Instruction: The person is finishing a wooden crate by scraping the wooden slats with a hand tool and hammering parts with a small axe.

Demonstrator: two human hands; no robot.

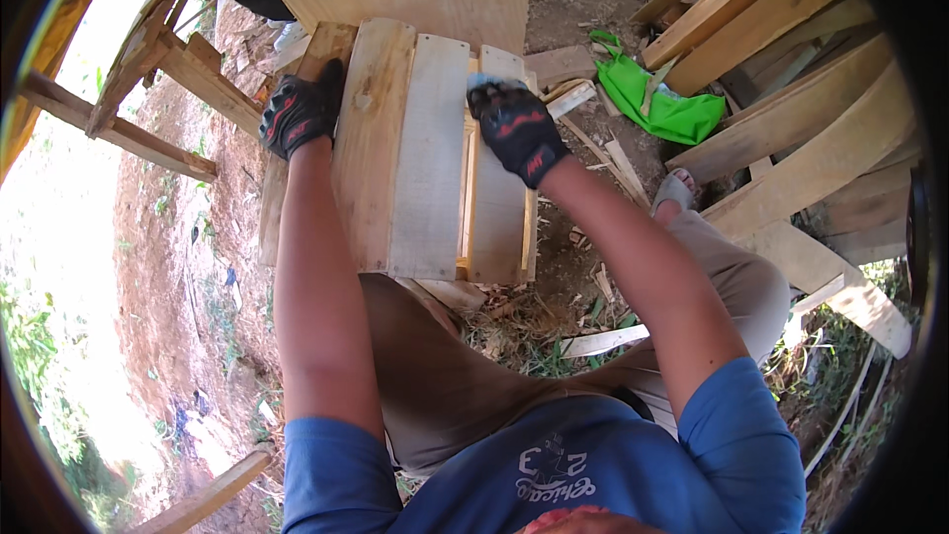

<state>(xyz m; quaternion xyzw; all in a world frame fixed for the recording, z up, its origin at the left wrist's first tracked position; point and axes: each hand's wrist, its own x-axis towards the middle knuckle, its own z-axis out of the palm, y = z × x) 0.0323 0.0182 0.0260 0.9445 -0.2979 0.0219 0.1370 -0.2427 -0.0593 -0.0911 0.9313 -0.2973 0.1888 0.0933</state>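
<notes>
the slatted wooden panel (371,173) lies before you, its right slat (499,213) apparently being rubbed. your left hand (300,114) rests on it, fingers' grip unclear; your right hand (516,127) seems clenched on a pale-blue pad (486,81); steady pressure looks needed next.

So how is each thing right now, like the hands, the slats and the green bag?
Left hand: gloved, at the slats' left side
Right hand: gloved, over something pale blue
Wooden slats: side by side, gap between the right two
Green bag: crumpled, on the ground
Planks: heaped
</notes>
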